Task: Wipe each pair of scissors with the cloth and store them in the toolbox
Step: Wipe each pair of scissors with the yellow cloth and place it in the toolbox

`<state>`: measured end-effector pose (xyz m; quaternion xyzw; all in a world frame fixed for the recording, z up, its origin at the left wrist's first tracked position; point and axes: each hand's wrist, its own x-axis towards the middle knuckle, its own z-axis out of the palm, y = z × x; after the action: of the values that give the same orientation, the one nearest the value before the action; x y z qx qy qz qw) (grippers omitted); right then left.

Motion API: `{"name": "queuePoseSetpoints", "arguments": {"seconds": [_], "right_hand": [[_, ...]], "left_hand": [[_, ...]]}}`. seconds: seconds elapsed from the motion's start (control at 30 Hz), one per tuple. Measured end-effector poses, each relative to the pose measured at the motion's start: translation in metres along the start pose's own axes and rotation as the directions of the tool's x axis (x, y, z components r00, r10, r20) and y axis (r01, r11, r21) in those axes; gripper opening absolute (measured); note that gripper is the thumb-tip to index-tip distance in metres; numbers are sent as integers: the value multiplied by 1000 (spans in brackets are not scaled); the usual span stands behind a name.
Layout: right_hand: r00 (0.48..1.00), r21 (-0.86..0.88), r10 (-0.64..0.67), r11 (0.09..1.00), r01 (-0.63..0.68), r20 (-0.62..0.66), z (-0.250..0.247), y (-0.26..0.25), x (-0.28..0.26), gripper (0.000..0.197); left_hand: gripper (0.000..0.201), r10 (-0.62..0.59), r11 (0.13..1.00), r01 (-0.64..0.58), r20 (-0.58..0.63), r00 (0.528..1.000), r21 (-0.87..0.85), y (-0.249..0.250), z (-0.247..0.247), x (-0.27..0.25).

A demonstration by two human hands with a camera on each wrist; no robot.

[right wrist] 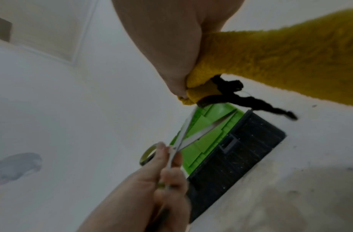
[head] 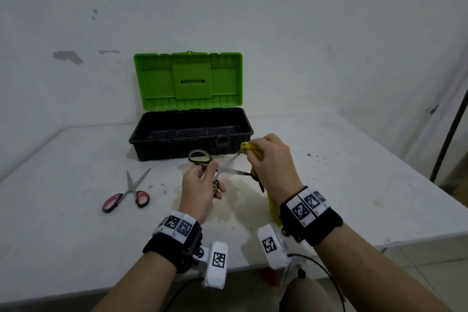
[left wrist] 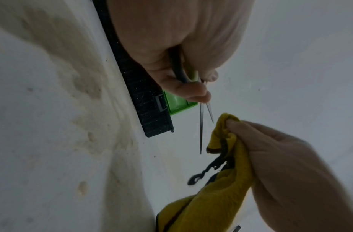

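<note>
Two pairs are in play: the left hand (head: 200,186) is gripping the green-handled scissors (head: 215,168) by their handles, blades spread, while the right hand (head: 272,162) is pinching the yellow cloth (head: 249,148) around the upper blade's tip. The red-handled scissors (head: 128,194) are lying on the table (head: 76,235), seemingly unwiped. Next, probably, comes wiping the lower blade, then reaching to the open toolbox (head: 191,134).

Stained white table (head: 329,185) bears open toolbox (head: 190,134), red-handled scissors (head: 129,192).
</note>
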<state>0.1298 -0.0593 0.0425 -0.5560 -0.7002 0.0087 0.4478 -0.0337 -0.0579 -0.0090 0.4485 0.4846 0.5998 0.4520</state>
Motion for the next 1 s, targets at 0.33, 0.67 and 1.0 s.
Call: {"name": "queuePoseSetpoints", "arguments": {"seconds": [0.33, 0.67, 1.0], "right_hand": [[991, -21, -117, 993, 118, 71, 17, -10, -16, 15], [986, 1, -158, 987, 158, 56, 8, -18, -16, 16], [1000, -21, 7, 1000, -7, 8, 7, 6, 10, 18]], "left_hand": [[22, 33, 999, -32, 9, 999, -15, 1, 3, -3], [25, 28, 1000, -28, -11, 1000, 5, 1, 1, 0], [25, 19, 1000, -19, -13, 1000, 16, -2, -3, 1]]}}
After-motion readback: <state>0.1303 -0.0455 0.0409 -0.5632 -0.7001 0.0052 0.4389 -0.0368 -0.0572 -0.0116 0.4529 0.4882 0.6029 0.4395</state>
